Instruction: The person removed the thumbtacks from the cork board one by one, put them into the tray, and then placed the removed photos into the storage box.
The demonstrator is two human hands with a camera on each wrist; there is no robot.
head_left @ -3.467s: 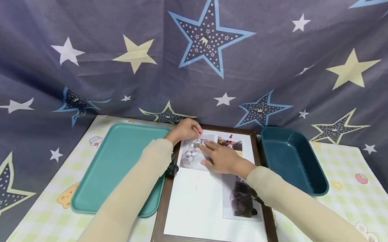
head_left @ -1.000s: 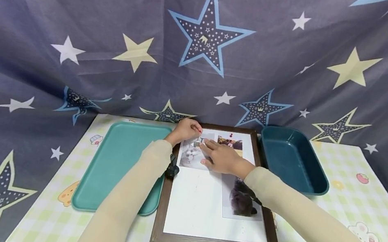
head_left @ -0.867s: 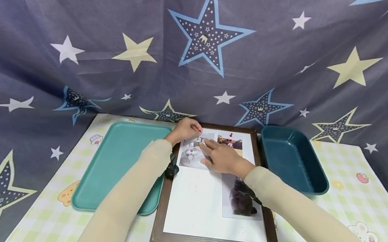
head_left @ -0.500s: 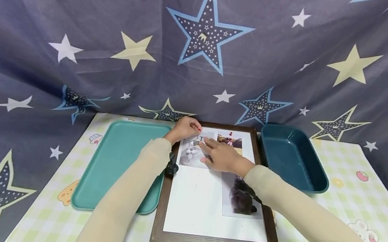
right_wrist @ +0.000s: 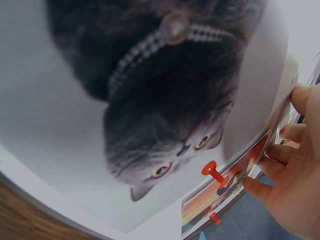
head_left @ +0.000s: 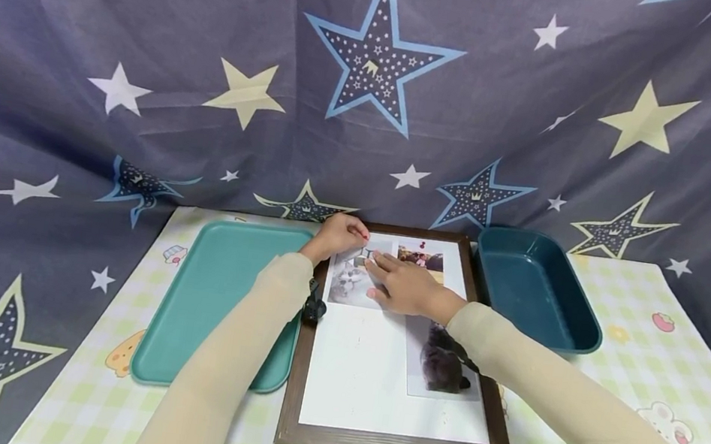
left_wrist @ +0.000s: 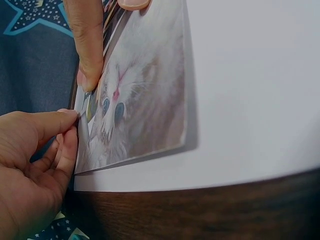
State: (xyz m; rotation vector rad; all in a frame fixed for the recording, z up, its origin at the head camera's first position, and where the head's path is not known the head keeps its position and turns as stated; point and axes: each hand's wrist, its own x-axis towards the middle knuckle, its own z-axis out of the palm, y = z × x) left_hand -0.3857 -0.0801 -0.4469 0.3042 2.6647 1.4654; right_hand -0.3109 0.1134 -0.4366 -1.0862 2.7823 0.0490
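Observation:
In the head view, my left hand (head_left: 341, 237) pinches a red push pin (head_left: 365, 236) at the upper edge of a white cat photo (head_left: 346, 287). The left wrist view shows thumb and fingertips together at the photo's corner, hiding the pin. My right hand (head_left: 410, 288) lies across that photo with its fingers extended, pressing it down. Partly beneath the right hand and wrist are a small colourful photo (head_left: 425, 261) and a grey cat photo (head_left: 443, 367). All the photos lie on a white board (head_left: 366, 390) in a brown wooden frame.
Left of the frame lies a flat green tray (head_left: 216, 293). At the back right stands a deep dark-teal bin (head_left: 532, 300). Red pins, one (right_wrist: 212, 172) at the grey cat photo and another (right_wrist: 215, 218) at the small photo, stick up. A star-patterned curtain (head_left: 211, 80) hangs behind.
Both hands keep their places on the white cat photo. The head view has shifted slightly, so the table and frame sit a little higher in it.

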